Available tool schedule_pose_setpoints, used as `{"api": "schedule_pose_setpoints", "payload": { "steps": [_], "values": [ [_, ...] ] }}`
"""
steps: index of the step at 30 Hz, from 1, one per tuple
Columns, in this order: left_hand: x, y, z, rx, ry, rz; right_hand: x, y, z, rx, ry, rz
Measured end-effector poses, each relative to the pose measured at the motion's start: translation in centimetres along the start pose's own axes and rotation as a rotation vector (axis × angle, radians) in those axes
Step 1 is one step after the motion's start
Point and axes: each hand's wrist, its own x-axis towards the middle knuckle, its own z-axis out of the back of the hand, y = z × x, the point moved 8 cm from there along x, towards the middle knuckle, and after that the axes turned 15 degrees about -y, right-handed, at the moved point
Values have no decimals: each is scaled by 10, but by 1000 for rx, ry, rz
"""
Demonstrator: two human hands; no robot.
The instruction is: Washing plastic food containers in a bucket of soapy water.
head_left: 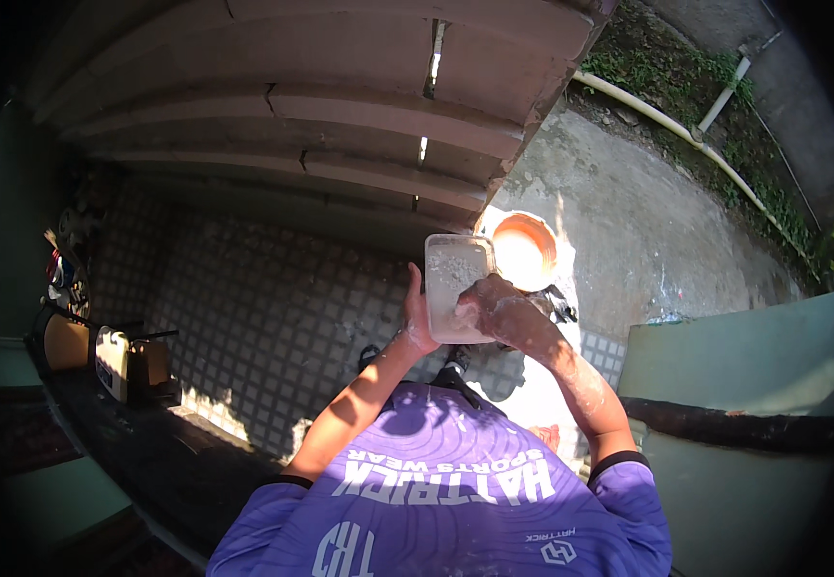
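Observation:
A translucent rectangular plastic container [439, 306] is held up in front of my body. My left hand [419, 319] grips it from the left side, with the thumb pointing up along its wall. White crumbly material [455, 267] lies in the far part of the container. My right hand [496, 306], dusted white, reaches over the right rim with its fingers curled down inside. What those fingers hold, if anything, is hidden. Just beyond the container to the right stands an orange bucket [550, 240] with a brightly lit white inside.
Below is a checkered tiled floor [244, 279], with a concrete yard [609, 192] beyond. A stepped pinkish overhang [359, 106] spans the far side. To the left, a dark bench [196, 471] carries several items; a pale green low wall [734, 356] stands right.

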Motion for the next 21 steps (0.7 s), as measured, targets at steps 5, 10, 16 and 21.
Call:
{"api": "schedule_pose_setpoints", "payload": {
  "steps": [5, 10, 16, 21],
  "values": [
    [-2, -3, 2, -35, -9, -12, -6, 12, 18, -89, -36, 63],
    [-7, -5, 1, -6, 4, -33, -4, 22, 6, -42, 37, 157],
    [-5, 0, 13, -24, -45, -6, 13, 27, -5, 12, -62, 154],
    [-8, -2, 5, -64, -32, -65, 33, 6, -11, 80, -56, -42]
  ]
}}
